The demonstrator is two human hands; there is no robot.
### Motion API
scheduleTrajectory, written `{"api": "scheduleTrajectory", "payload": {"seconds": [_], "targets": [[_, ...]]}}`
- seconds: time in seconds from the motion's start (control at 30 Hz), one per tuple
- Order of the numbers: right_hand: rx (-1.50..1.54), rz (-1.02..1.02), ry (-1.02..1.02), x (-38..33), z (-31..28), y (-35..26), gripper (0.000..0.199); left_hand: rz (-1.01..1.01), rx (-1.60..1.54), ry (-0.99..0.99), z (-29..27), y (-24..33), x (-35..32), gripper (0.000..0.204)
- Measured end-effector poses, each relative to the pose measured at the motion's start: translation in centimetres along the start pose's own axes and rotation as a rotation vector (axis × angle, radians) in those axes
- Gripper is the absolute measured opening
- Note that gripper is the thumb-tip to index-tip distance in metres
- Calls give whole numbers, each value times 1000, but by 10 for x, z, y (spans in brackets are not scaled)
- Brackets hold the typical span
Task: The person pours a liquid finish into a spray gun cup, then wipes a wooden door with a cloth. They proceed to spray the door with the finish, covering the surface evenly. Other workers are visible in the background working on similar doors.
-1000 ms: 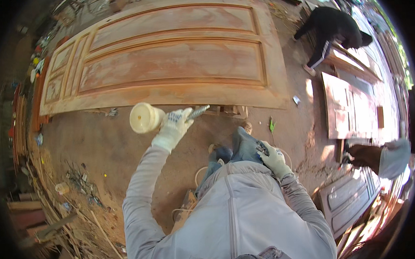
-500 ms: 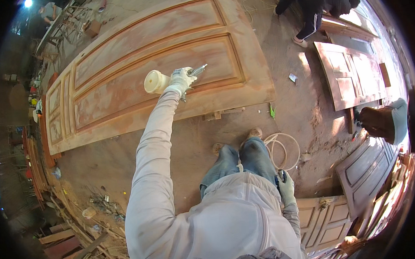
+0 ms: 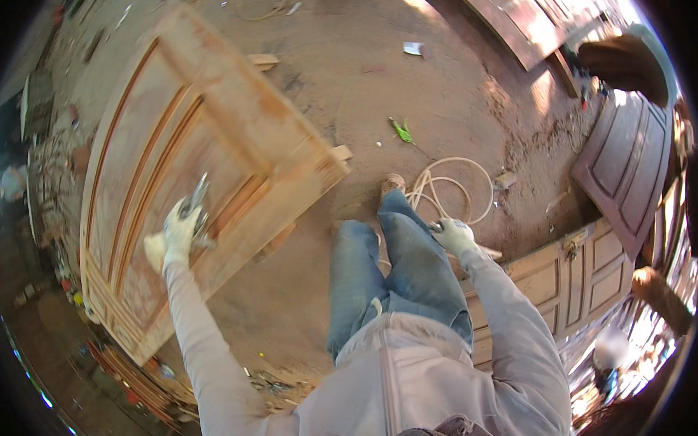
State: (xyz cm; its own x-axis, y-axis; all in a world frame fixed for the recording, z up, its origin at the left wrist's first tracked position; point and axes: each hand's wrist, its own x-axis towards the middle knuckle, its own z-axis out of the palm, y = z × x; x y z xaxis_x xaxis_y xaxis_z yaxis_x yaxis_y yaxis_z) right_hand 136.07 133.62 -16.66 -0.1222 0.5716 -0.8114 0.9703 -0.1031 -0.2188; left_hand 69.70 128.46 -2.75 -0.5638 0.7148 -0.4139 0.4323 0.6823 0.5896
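My left hand [image 3: 180, 235], in a pale work glove, is wrapped round a silver spray gun [image 3: 199, 195]. A cream-coloured cup [image 3: 155, 250] shows beside the glove. Gun and hand are over a large wooden panelled door [image 3: 229, 137], which lies flat at the left with a reddish, dusty surface. Beside my right thigh is my right hand [image 3: 452, 235], also gloved. Its fingers are curled round a small dark thing too hidden to name. Just beyond it, a pale coiled hose [image 3: 471, 166] lies on the floor.
A green scrap [image 3: 402, 130] and a small packet [image 3: 412, 48] lie on the dusty ground. More doors stand or lie at the right: a dark panelled door [image 3: 627, 159], a brown door [image 3: 539, 284] and a sunlit one [image 3: 496, 17]. Wood blocks [image 3: 263, 61] jut from under the large door.
My view has swung to the right, so the large door sits further left. The spray gun has gone left with my left hand. My right hand has moved forward from my hip toward the hose.
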Motion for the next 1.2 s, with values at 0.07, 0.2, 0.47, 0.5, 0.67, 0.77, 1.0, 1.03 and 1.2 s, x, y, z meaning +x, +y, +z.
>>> {"api": "scheduleTrajectory", "payload": {"seconds": [0.07,0.2,0.47,0.5,0.67,0.77,1.0,1.03,1.2], "targets": [[-31,60,-42,64,5,4,35,-44,158,64,4,16,-3,53],[36,77,27,202,35,25,30,-84,620,164,16,43,-15,55],[-81,233,35,446,127,76,29,77,974,207,15,35,-12,43],[-124,218,13,467,137,83,29,85,962,182,4,34,-12,42],[-282,112,80,536,193,111,28,113,1083,169,-55,39,-12,52],[-163,11,241,549,220,122,20,114,1012,120,-57,46,-9,50],[233,-413,446,427,209,78,16,257,1064,493,47,86,2,40],[392,-427,471,393,191,65,19,325,1090,567,63,103,-4,40],[526,-470,495,156,59,6,22,401,708,325,171,184,-98,48]]}}
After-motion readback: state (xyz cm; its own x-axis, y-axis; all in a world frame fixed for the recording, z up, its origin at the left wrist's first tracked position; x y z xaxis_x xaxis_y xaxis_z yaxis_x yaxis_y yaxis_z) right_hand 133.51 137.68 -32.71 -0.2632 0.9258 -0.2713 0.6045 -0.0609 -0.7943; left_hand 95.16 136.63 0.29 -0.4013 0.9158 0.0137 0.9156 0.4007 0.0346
